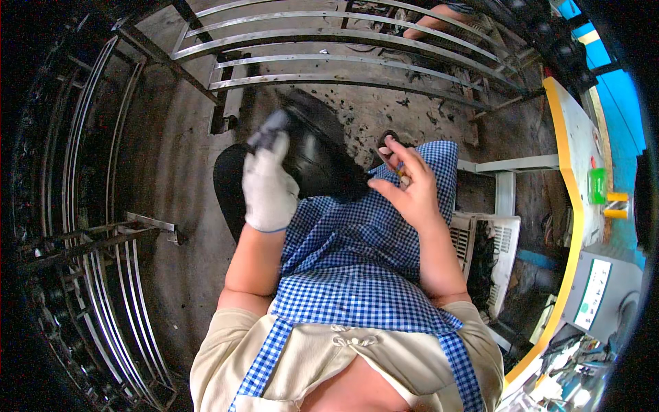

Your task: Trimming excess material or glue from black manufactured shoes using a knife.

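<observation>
A black shoe (317, 154) is held over the checked apron (357, 261) by the gloved left hand (269, 185), its long axis running from ten to four o'clock. At three o'clock, the bare right hand (410, 187) is pinched on what may be a small tool (402, 177).

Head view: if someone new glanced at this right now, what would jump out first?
First the blue-and-white checked apron filling the lower centre, with a black shoe above it. The left hand, in a white glove, grips the shoe from the left, while the bare right hand pinches a small tool just right of it. Curved metal racks arc across the top and down the left edge.
</observation>
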Tool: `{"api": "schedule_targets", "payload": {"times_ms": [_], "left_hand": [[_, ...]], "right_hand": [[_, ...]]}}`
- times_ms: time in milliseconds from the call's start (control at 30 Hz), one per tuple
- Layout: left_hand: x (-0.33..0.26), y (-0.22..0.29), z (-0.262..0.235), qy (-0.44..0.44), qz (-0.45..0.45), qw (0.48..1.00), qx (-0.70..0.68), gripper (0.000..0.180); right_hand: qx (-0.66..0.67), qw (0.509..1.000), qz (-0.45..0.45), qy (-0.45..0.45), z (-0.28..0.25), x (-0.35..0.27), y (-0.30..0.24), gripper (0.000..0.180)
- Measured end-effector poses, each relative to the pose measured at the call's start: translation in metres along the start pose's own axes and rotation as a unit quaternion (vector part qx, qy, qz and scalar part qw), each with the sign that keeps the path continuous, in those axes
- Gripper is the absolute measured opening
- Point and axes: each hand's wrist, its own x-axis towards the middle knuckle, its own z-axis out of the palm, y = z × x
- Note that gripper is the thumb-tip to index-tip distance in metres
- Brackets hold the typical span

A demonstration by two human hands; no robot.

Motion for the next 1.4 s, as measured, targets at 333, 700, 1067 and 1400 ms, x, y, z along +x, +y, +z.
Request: {"api": "schedule_targets", "payload": {"times_ms": [333, 700, 1067, 1400], "left_hand": [[0.026, 0.002, -0.007, -0.003, -0.007, 0.94, -0.342, 0.031], [0.023, -0.064, -0.047, -0.31, 0.276, 0.776, 0.475, 0.03], [-0.008, -0.042, -0.002, -0.222, -0.072, 0.958, -0.168, 0.052], [-0.013, -0.042, -0.018, -0.234, 0.245, 0.869, 0.36, 0.061]], "right_hand": [[0.002, 1.0, 0.016, 0.002, 0.01, -0.023, 0.017, 0.068], [-0.153, 0.985, -0.052, -0.052, -0.033, 0.006, -0.004, 0.053], [-0.171, 0.972, -0.162, -0.006, -0.032, 0.026, -0.058, 0.036], [-0.328, 0.923, -0.175, -0.103, -0.046, 0.021, -0.08, 0.043]]}}
